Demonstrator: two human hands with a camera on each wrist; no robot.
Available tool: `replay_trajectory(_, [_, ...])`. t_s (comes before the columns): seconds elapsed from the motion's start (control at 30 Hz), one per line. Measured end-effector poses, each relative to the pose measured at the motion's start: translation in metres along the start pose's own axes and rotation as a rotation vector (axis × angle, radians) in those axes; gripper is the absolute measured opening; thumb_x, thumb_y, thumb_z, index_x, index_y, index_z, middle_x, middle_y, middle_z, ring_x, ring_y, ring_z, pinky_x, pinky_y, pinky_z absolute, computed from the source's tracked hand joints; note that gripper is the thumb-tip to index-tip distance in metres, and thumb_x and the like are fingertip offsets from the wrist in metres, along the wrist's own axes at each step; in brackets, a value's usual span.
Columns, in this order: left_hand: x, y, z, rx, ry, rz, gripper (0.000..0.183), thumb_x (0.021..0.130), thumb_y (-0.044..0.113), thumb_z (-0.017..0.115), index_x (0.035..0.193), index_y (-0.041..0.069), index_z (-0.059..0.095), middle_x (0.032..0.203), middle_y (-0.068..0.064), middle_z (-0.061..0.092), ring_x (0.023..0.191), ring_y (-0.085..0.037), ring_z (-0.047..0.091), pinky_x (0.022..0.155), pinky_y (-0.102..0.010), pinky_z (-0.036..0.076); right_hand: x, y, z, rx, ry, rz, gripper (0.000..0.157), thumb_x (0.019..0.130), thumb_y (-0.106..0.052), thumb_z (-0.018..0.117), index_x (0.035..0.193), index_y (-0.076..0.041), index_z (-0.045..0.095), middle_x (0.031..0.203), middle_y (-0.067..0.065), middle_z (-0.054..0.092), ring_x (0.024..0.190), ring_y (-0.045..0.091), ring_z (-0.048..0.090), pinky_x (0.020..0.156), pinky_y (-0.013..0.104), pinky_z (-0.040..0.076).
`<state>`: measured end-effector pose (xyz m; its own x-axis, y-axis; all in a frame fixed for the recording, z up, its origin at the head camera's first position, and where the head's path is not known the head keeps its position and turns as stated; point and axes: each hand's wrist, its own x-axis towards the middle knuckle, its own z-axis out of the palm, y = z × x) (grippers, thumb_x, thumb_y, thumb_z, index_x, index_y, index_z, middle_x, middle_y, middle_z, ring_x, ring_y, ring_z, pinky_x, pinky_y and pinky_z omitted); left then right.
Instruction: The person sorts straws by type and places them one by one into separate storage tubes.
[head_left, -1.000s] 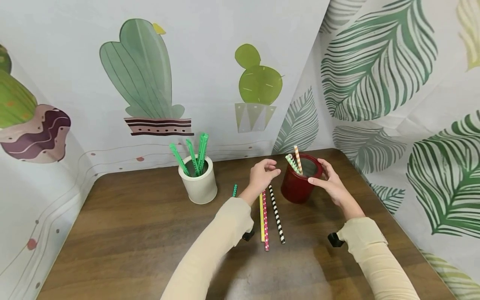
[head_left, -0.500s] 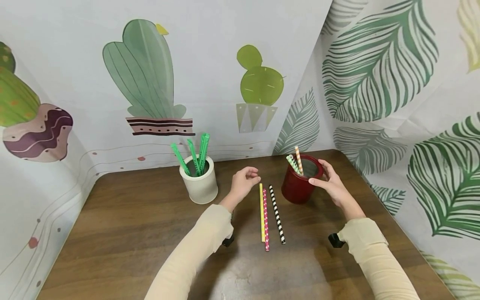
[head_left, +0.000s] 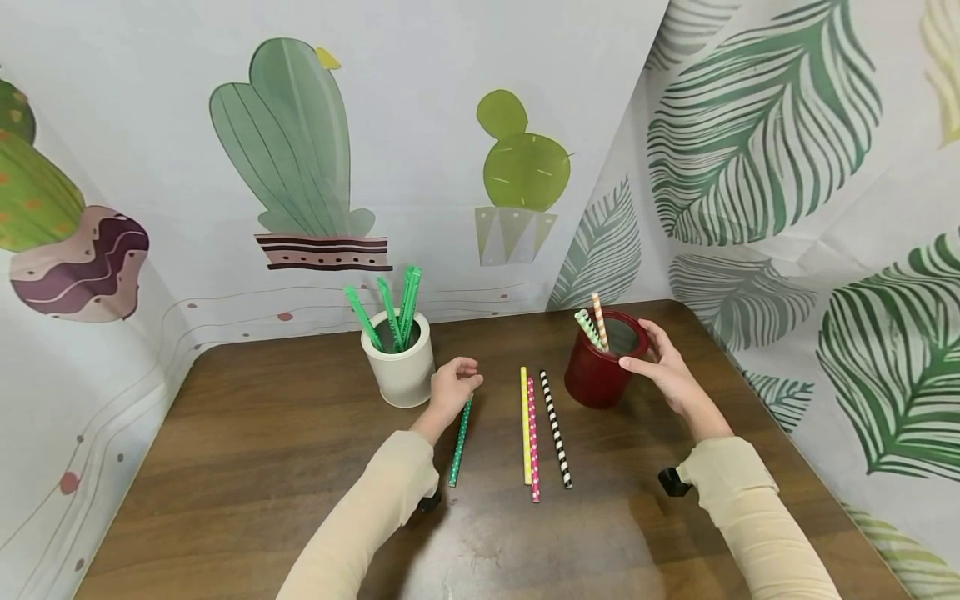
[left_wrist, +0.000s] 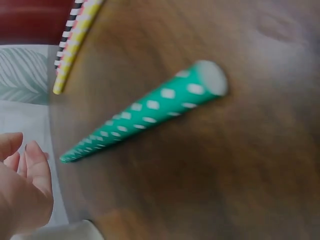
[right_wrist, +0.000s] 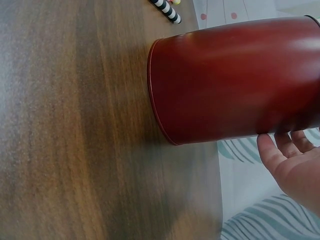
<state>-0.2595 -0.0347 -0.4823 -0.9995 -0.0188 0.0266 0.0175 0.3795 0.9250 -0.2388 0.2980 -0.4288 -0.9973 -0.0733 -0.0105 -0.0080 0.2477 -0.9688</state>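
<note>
Left hand (head_left: 453,387) has drifted away from the red cup (head_left: 596,375) toward the white cup (head_left: 401,379) over the last second. Green dotted straw (head_left: 461,442) lies on the counter (head_left: 262,433) just beside it; those fingers are loosely curved, holding nothing. Yellow straw (head_left: 526,425), pink dotted straw (head_left: 533,442) and black-and-white straw (head_left: 556,429) lie mid-counter. Right hand (head_left: 667,367) grips the red cup's rim, thumb toward the front, fingers round the side. Green straws (head_left: 409,304) stand in the white one.

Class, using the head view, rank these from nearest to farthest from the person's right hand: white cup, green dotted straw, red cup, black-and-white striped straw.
1. Red cup: touching the right hand, on its left.
2. Black-and-white striped straw: left of the red cup.
3. Green dotted straw: farther left.
4. White cup: farthest left.
</note>
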Motion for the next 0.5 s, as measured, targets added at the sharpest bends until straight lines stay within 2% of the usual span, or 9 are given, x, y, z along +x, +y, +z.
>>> replay_trajectory(0.23, [-0.007, -0.017, -0.001, 0.161, 0.071, 0.040, 0.020, 0.074, 0.005, 0.066, 0.094, 0.001, 0.063, 0.084, -0.010, 0.066, 0.076, -0.021, 0.062, 0.068, -0.029, 0.049, -0.001, -0.001, 0.000, -0.006, -0.002, -0.007, 0.079, 0.081, -0.013, 0.062, 0.140, -0.007, 0.010, 0.142, 0.019, 0.018, 0.127, 0.030, 0.022, 0.082, 0.012, 0.033])
replay_trajectory(0.5, [-0.013, -0.025, 0.002, 0.305, 0.085, 0.071, 0.020, 0.072, 0.004, 0.068, 0.091, 0.003, 0.063, 0.082, -0.008, 0.066, 0.072, -0.020, 0.063, 0.066, -0.032, 0.049, -0.001, -0.001, 0.000, -0.013, -0.002, -0.013, 0.079, 0.081, -0.012, 0.061, 0.140, -0.006, 0.009, 0.142, 0.018, 0.018, 0.126, 0.028, 0.023, 0.080, 0.009, 0.034])
